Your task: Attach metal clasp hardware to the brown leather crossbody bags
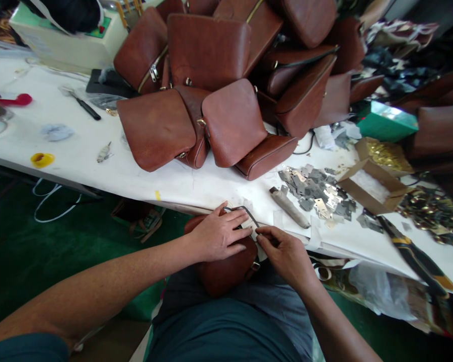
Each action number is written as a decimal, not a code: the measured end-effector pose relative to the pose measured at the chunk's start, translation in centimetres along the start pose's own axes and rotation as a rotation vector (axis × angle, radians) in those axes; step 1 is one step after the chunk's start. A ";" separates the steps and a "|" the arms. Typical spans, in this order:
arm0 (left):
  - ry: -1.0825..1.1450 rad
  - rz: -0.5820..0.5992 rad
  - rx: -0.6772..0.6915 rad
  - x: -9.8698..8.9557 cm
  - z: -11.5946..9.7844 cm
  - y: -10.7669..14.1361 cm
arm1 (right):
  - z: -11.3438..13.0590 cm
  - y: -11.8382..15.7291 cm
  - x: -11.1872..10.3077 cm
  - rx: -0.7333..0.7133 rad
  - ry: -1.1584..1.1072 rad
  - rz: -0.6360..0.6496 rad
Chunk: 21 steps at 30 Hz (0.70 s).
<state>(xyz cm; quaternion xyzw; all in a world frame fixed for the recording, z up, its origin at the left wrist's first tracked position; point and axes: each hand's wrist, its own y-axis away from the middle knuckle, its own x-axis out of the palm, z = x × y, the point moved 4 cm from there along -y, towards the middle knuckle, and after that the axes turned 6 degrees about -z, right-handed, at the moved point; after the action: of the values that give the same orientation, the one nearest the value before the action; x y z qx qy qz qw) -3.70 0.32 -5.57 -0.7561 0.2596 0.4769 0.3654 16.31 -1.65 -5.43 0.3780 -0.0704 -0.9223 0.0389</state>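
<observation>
A brown leather bag (pixel 226 269) lies on the lap against the table's front edge. My left hand (pixel 219 235) rests flat on its upper part, fingers spread and pointing right. My right hand (pixel 283 249) is just right of the bag, thumb and forefinger pinched on the end of a thin dark strip (pixel 251 214). That strip bends over the bag's top towards my left fingertips. Something pale shows between the two hands. A small metal buckle (pixel 255 266) sits at the bag's right side.
Brown bags (pixel 207 50) are piled on the white table (pixel 109 178). Metal plates (pixel 317 188), an open cardboard box (pixel 375 186) and pliers (pixel 419 256) are at the right. A dark-handled tool (pixel 83 104) and a yellow roll (pixel 42 160) lie at the left.
</observation>
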 end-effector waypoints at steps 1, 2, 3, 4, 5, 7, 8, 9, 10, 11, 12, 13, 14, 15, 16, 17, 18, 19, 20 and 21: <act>0.001 0.005 -0.004 0.0 0.0 0.0 | -0.1 0.0 -0.1 -0.018 -0.008 0.012; 0.002 0.012 -0.009 0.0 0.0 -0.1 | -0.1 0.0 -0.2 -0.038 -0.010 0.014; 0.002 0.018 -0.015 0.0 0.0 -0.1 | -0.2 0.1 -0.2 -0.062 -0.008 0.007; 0.002 0.021 -0.019 0.0 -0.1 -0.1 | -0.2 0.2 -0.3 -0.089 -0.006 -0.006; 0.002 0.020 -0.020 -0.1 -0.1 -0.1 | -0.2 0.3 -0.2 -0.117 -0.004 -0.020; 0.003 0.016 -0.014 -0.1 -0.1 -0.1 | -0.4 0.5 -0.1 -0.168 0.003 -0.055; 0.004 0.010 -0.010 0.0 -0.2 0.0 | -0.5 0.6 0.0 -0.186 0.004 -0.074; 0.003 0.005 -0.008 0.0 -0.2 0.0 | -0.6 0.6 0.1 -0.197 0.000 -0.093; 0.002 0.002 -0.008 0.0 -0.2 0.0 | -0.8 0.7 0.2 -0.208 -0.007 -0.109; 0.000 0.000 -0.010 0.0 -0.1 0.0 | -1.0 0.7 0.3 -0.220 -0.015 -0.119; -0.001 -0.003 -0.012 0.0 -0.1 0.0 | -1.1 0.7 0.3 -0.234 -0.022 -0.124; -0.003 -0.003 -0.010 0.0 -0.1 -0.1 | -1.2 0.7 0.4 -0.252 -0.025 -0.124; -0.005 -0.003 -0.008 -0.1 -0.1 -0.1 | -1.2 0.7 0.5 -0.271 -0.025 -0.123; -0.007 -0.003 -0.004 -0.1 -0.1 -0.1 | -1.2 0.7 0.5 -0.288 -0.021 -0.123; -0.009 -0.003 0.001 -0.1 -0.2 -0.1 | -1.2 0.7 0.5 -0.303 -0.017 -0.125; -0.012 0.002 0.005 -0.2 -0.2 -0.1 | -1.2 0.7 0.5 -0.315 -0.015 -0.125; -0.015 0.006 0.008 -0.2 -0.2 -0.2 | -1.2 0.7 0.5 -0.323 -0.014 -0.126; -0.018 0.010 0.009 -0.2 -0.2 -0.2 | -1.2 0.7 0.5 -0.328 -0.015 -0.125; -0.020 0.015 0.007 -0.2 -0.2 -0.2 | -1.2 0.7 0.5 -0.334 -0.019 -0.123; -0.020 0.019 0.005 -0.1 -0.2 -0.1 | -1.2 0.7 0.6 -0.340 -0.025 -0.122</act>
<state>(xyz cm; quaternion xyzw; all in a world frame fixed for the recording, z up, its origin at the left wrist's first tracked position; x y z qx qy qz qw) -3.54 0.27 -5.37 -0.7478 0.2641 0.4874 0.3653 16.78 -2.50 -6.56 0.3579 0.1091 -0.9263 0.0452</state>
